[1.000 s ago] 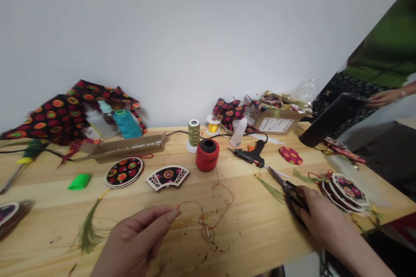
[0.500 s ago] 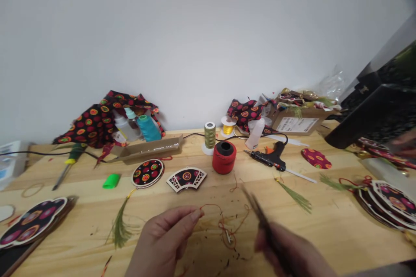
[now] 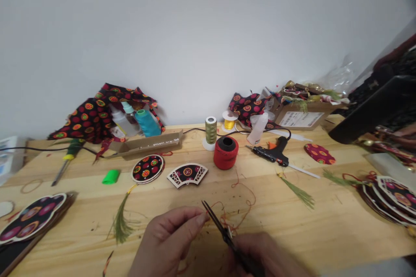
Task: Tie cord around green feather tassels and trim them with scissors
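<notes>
My left hand pinches a thin red thread between thumb and forefinger. The thread runs in loose loops over the table towards a red spool. Dark scissors are gripped in my right hand, their narrow blades slightly parted and their tips beside my left fingertips. Behind the hands lies a fan-shaped ornament with patterned fabric and a pale lattice edge. To its left is a round ornament with a green tassel.
A glue gun, an olive thread spool and a white bottle stand or lie further back. Ornaments are stacked at the right and left. A screwdriver and green cap lie left. Another person's hand shows far right.
My right hand has brought the scissors leftwards, so their tips are now close to my left fingertips. The left hand still pinches the thread; the view has shifted slightly.
</notes>
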`<state>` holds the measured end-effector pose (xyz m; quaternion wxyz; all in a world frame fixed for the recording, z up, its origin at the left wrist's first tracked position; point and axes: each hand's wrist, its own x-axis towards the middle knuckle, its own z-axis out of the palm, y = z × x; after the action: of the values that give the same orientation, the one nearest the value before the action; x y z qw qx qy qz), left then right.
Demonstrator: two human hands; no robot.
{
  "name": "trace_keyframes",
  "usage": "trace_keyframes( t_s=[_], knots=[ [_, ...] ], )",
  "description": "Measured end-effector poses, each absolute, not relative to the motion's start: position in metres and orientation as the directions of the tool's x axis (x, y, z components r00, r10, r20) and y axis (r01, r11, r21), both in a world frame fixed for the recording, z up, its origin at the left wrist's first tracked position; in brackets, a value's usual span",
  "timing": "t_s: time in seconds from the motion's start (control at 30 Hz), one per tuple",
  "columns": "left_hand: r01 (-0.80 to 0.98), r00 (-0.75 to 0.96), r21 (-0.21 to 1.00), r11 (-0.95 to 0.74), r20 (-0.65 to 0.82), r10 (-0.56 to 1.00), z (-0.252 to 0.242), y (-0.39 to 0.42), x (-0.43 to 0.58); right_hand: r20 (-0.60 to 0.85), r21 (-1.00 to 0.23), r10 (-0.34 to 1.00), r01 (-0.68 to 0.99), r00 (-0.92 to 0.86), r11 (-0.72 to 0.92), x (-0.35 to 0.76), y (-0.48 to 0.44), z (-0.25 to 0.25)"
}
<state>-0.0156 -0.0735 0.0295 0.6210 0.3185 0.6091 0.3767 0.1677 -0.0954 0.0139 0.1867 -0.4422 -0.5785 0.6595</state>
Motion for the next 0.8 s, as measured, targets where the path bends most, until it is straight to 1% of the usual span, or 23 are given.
trace_keyframes(
  t_s=[0.13,0.2,0.4,0.53,0.7,0.8],
  knots=[
    [-0.128,-0.023,0.841,0.526,-0.533,0.846,0.034,-0.075,-0.012,-0.374,-0.926,0.748,0.175,-0.548,-0.335,0.164,-0.093,0.021],
    [-0.143,-0.025,0.84,0.523,-0.532,0.847,0.036,-0.076,-0.012,-0.362,-0.93,0.753,0.153,-0.55,-0.335,0.163,-0.093,0.018],
    [-0.153,-0.014,0.842,0.516,-0.525,0.851,0.033,-0.074,-0.012,-0.324,-0.946,0.793,0.167,-0.515,-0.278,0.166,-0.097,0.01],
    [-0.133,-0.012,0.847,0.515,-0.521,0.853,0.032,-0.074,-0.012,-0.364,-0.931,0.791,0.185,-0.492,-0.314,0.168,-0.099,0.012],
    [-0.115,-0.011,0.868,0.483,-0.488,0.873,0.031,-0.075,-0.014,-0.413,-0.909,0.773,0.161,-0.481,-0.385,0.17,-0.102,0.005],
    [-0.096,-0.022,0.869,0.486,-0.49,0.872,0.031,-0.075,-0.014,-0.405,-0.912,0.777,0.147,-0.482,-0.384,0.169,-0.102,0.003]
  ],
)
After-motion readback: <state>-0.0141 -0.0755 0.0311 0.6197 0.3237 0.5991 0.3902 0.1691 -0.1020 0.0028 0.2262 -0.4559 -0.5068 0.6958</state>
